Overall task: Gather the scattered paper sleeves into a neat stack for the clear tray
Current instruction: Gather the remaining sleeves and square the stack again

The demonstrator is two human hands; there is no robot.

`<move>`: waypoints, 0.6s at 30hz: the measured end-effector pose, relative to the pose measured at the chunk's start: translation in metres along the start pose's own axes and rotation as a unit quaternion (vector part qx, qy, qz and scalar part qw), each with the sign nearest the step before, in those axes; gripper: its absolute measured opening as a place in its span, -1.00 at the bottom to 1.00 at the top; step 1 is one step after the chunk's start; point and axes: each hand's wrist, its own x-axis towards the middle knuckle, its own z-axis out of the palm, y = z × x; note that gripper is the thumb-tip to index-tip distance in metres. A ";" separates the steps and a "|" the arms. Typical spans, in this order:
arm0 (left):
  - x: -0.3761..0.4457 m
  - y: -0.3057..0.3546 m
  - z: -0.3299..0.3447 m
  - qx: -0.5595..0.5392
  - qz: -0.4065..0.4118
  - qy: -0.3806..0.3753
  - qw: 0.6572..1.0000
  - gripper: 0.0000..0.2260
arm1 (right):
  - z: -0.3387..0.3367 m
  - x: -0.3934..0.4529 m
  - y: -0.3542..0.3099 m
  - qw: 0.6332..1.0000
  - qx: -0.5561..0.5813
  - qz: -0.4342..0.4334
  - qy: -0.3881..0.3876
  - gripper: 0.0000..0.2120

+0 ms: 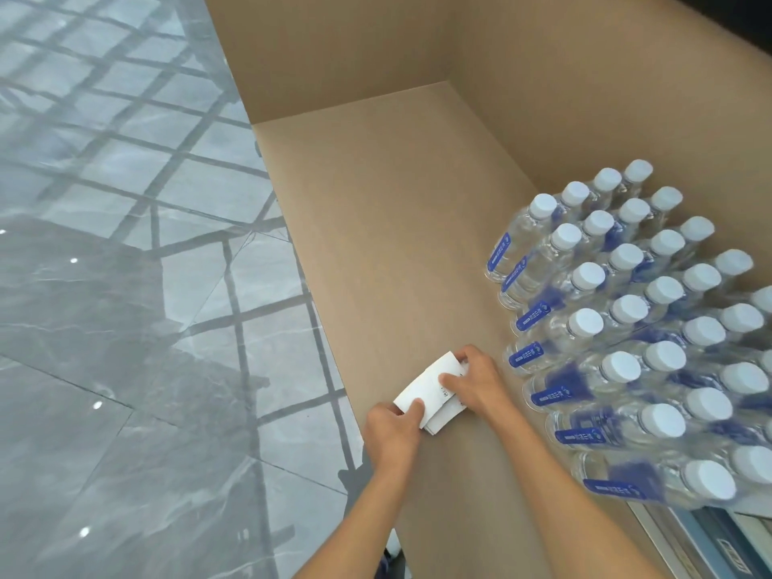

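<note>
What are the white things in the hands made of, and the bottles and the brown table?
The white sleeves look like thin matte paper: flat, layered edges, small print. The bottles seem to be clear, shiny plastic with dull white caps and blue labels; you can see through them. The brown table looks like smooth matte laminate or wood-look board, which of the two I cannot tell.

White paper sleeves (426, 390), tan counter (397, 244), blue-labelled white-capped bottles (626, 328), grey marbled floor (104, 286).

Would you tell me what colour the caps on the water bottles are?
White, seen in the head view: every cap on the water bottles is plain white.
</note>
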 end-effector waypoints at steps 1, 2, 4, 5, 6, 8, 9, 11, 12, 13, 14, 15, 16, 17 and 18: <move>0.000 0.001 0.001 0.005 0.003 0.007 1.000 -0.72 | 0.000 0.000 0.001 1.000 0.000 0.007 -0.002 -0.60; 0.000 0.001 0.002 0.004 0.003 0.012 1.000 -0.72 | 0.001 0.001 0.001 1.000 0.003 0.017 -0.003 -0.56; -0.001 0.003 0.004 -0.014 -0.006 0.011 1.000 -0.76 | 0.002 0.002 0.002 0.999 0.016 0.037 -0.004 -0.49; -0.002 0.005 0.005 -0.032 -0.014 0.005 0.999 -0.78 | 0.002 0.003 0.004 0.999 0.026 0.046 -0.004 -0.47; -0.003 0.006 0.005 -0.053 -0.023 -0.002 0.998 -0.80 | 0.001 0.004 0.005 0.998 0.038 0.054 -0.006 -0.45; -0.003 0.007 0.005 -0.086 -0.033 -0.015 0.996 -0.85 | -0.002 0.005 0.008 0.995 0.070 0.065 -0.015 -0.49; -0.003 0.007 0.004 -0.098 -0.037 -0.021 0.994 -0.85 | -0.004 0.004 0.008 0.994 0.088 0.067 -0.021 -0.57; -0.003 0.007 0.000 -0.118 -0.049 -0.039 0.991 -0.81 | -0.008 -0.002 0.010 0.990 0.122 0.065 -0.031 -0.77; -0.003 0.007 -0.001 -0.125 -0.055 -0.050 0.989 -0.80 | -0.009 -0.006 0.011 0.988 0.137 0.065 -0.033 -0.79; -0.004 0.007 -0.003 -0.131 -0.058 -0.063 0.988 -0.79 | -0.011 -0.011 0.012 0.985 0.154 0.066 -0.034 -0.76; -0.005 0.006 -0.005 -0.135 -0.057 -0.078 0.986 -0.79 | -0.012 -0.017 0.014 0.982 0.174 0.070 -0.033 -0.70; -0.007 0.006 -0.008 -0.137 -0.049 -0.092 0.985 -0.82 | -0.014 -0.024 0.014 0.978 0.194 0.074 -0.030 -0.67; -0.009 0.007 -0.010 -0.139 -0.039 -0.108 0.984 -0.85 | -0.016 -0.031 0.016 0.972 0.219 0.076 -0.026 -0.66; -0.011 0.008 -0.012 -0.138 -0.027 -0.125 0.982 -0.88 | -0.020 -0.039 0.017 0.966 0.245 0.076 -0.020 -0.67; -0.012 0.009 -0.013 -0.138 -0.017 -0.136 0.981 -0.87 | -0.022 -0.045 0.018 0.961 0.267 0.075 -0.017 -0.68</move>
